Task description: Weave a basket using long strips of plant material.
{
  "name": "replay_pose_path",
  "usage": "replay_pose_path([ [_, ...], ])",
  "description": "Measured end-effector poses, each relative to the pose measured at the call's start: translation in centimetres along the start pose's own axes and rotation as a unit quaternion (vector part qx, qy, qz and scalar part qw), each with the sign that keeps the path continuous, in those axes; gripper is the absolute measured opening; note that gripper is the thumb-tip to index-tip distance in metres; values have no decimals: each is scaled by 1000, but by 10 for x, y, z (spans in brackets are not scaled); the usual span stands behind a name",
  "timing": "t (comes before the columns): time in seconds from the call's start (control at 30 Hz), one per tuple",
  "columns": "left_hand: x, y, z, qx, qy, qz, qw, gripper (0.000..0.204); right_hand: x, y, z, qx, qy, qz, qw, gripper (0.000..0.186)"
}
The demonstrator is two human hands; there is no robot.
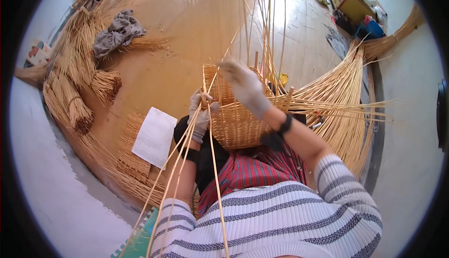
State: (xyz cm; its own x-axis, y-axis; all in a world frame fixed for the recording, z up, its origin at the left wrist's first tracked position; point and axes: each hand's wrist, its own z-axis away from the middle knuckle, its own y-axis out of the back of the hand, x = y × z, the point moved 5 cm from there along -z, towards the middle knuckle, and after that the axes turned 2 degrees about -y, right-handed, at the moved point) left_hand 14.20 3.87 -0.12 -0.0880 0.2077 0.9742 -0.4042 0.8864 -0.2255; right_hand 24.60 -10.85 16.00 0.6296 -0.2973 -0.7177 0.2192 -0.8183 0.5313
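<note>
A half-woven wicker basket (pixel 238 127) rests on my lap, with long loose strands standing up from its far right side. My gloved left hand (pixel 200 118) is closed round the basket's left corner, by a short upright stick (pixel 203 98). Several pale wicker strands (pixel 214 164) run from that corner down towards me, across my left arm and chest. Over the basket's opening is my gloved right hand (pixel 245 87), smeared by motion. Its fingertips are beside a slanting wicker strand (pixel 229 47); whether they grip it cannot be made out.
Wicker bundles (pixel 75 94) lie along the left wall, with a grey cloth (pixel 119 32) near them. A white sheet (pixel 155 136) lies on a flat woven panel (pixel 131 141) at my left. More long wicker (pixel 348 94) fans out at the right, below a box (pixel 358 10) of odds and ends.
</note>
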Motion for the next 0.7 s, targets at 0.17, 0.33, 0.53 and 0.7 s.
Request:
replay_pose_path([
  [0.17, 1, -2, -5, 33, -48, -44, 997, 27, 19, -65, -66, -8, 12, 98, 995, 83],
  [0.33, -3, 0, -9, 43, -94, -80, 991, 28, 14, -45, -61, -82, -195, -11, 977, 96],
  [0.53, 3, -5, 6, 37, -11, 4, 999, 44, -16, -22, -28, -10, -149, 24, 989, 88],
  [0.7, -4, -16, 13, 80, 21, 50, 995, 63, 123, 18, 145, 140, -338, -361, 858, 46],
])
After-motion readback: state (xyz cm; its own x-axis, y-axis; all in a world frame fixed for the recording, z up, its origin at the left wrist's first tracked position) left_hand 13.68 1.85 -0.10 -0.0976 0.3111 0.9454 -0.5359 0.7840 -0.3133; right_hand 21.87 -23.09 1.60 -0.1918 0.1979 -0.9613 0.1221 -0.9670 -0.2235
